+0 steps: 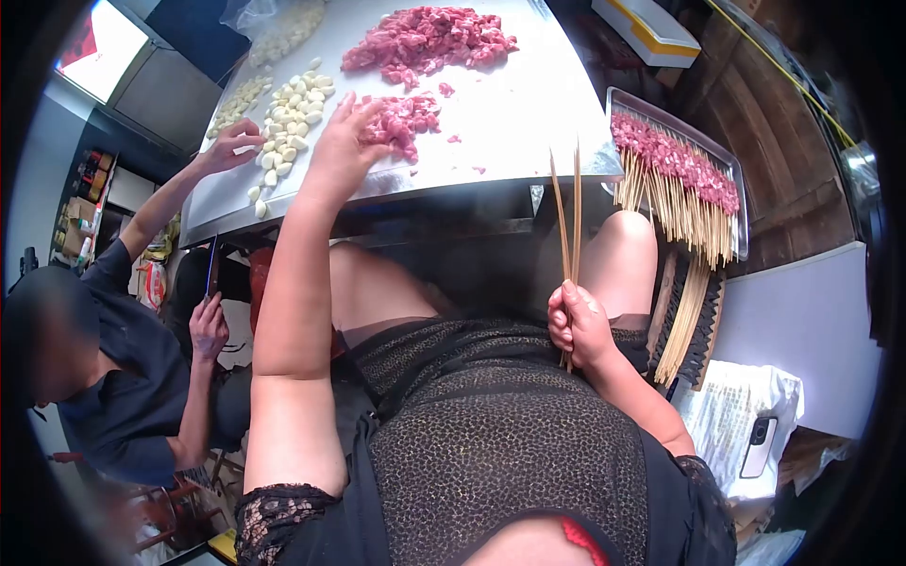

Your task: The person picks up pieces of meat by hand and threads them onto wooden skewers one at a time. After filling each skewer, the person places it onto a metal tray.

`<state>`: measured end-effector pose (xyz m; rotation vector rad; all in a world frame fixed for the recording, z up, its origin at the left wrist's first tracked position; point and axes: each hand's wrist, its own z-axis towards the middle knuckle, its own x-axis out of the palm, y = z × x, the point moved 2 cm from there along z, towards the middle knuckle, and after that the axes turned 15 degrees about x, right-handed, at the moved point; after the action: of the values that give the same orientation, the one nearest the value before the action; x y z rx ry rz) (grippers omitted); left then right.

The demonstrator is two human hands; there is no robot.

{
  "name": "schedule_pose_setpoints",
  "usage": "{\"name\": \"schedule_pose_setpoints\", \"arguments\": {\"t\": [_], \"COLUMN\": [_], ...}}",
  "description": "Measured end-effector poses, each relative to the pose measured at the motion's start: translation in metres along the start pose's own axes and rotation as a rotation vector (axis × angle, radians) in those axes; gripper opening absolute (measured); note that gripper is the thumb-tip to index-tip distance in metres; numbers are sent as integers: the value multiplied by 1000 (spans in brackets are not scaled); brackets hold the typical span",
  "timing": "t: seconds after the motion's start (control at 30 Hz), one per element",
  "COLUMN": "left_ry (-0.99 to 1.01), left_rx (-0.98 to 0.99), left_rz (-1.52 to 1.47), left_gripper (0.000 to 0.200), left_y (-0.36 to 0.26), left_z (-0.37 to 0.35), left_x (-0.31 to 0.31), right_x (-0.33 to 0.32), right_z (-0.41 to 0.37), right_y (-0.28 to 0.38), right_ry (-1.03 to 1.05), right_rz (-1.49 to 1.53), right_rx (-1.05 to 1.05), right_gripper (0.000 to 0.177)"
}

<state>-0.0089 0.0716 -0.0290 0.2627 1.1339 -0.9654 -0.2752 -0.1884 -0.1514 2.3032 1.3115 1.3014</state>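
My left hand (347, 141) reaches over the white tabletop (510, 113), its fingers apart at the edge of a small pile of raw meat pieces (408, 123). A larger meat pile (429, 42) lies farther back. Left of that hand are peeled garlic cloves (291, 118) in a long heap. Above my lap, my right hand (578, 325) is closed round a few thin wooden skewers (566, 226), whose tips point up toward the table edge. To the right, a metal tray (741, 203) holds many skewers threaded with meat (675, 160).
At the left, a co-worker's hand (236, 146) is by the garlic; their other hand (209, 325) holds a knife (211, 269). Bare skewers (684, 325) lie below the tray. A phone (759, 445) rests on a plastic-wrapped package (731, 406). A white box (651, 33) stands back right.
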Motion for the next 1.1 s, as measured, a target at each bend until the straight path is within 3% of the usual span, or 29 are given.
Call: {"name": "schedule_pose_setpoints", "arguments": {"t": [0.07, 0.1, 0.27, 0.33, 0.37, 0.4, 0.47, 0.6, 0.67, 0.73, 0.8, 0.83, 0.87, 0.93, 1.0, 1.07, 1.1], "left_ry": [2, -72, -210, -83, -46, 4, 57, 2, 41, -50, -154, -101, -113, -188, -218, -193, -202], "left_rx": [-65, -29, 53, 148, 202, 330, 335, 267, 52, 99, -69, -242, -231, -455, -427, -503, -509], "left_rz": [96, 113, 64, -3, 70, 334, 567, 511, 172, 164, -202, -626, -633, -1022, -1136, -1503, -1508], "left_gripper": [51, 40, 27, 22, 16, 16, 22, 17, 10, 8, 7, 12, 12, 20, 27, 26, 26], "left_y": [7, 9, 2, -13, -23, -28, -26, -21, -22, -15, -15, -14, -16, -14, -10, -14, -18], "left_z": [2, 2, 13, 18, 19, 19, 18, 22, 26, 30, 35, 37, 40, 47, 56, 61, 65], "left_x": [-12, -15, -20, -8, 0, 9, 20, 14, 4, 2, -4, -3, -4, -1, 10, 18, 21], "right_x": [0, 0, 0, 0, 0, 0, -2, -2, -5, -7, -5, -2, 2, 10, 23, 39, 47], "right_z": [0, 0, -2, -3, -3, -4, -5, -11, -12, -11, -10, -11, -11, -11, -13, -16, -16], "right_y": [1, 1, 1, 1, 1, 1, 0, 2, 2, 3, 6, 11, 18, 39, 64, 86, 97], "right_ry": [-7, -19, 8, 9, 0, -10, 1, 12, 15, 19, 22, 19, -33, -96, -157, -209, -242], "right_rz": [-1, 0, 9, 28, 21, 15, -1, -27, -20, -23, -94, -106, -199, -303, -531, -573, -610], "right_rx": [-1, -5, -5, 0, 2, 1, -11, -52, -70, -91, -131, -139, -174, -231, -334, -376, -412], "right_gripper": [35, 35, 39, 40, 41, 42, 42, 43, 42, 42, 40, 40, 38, 36, 34, 32, 31]}}
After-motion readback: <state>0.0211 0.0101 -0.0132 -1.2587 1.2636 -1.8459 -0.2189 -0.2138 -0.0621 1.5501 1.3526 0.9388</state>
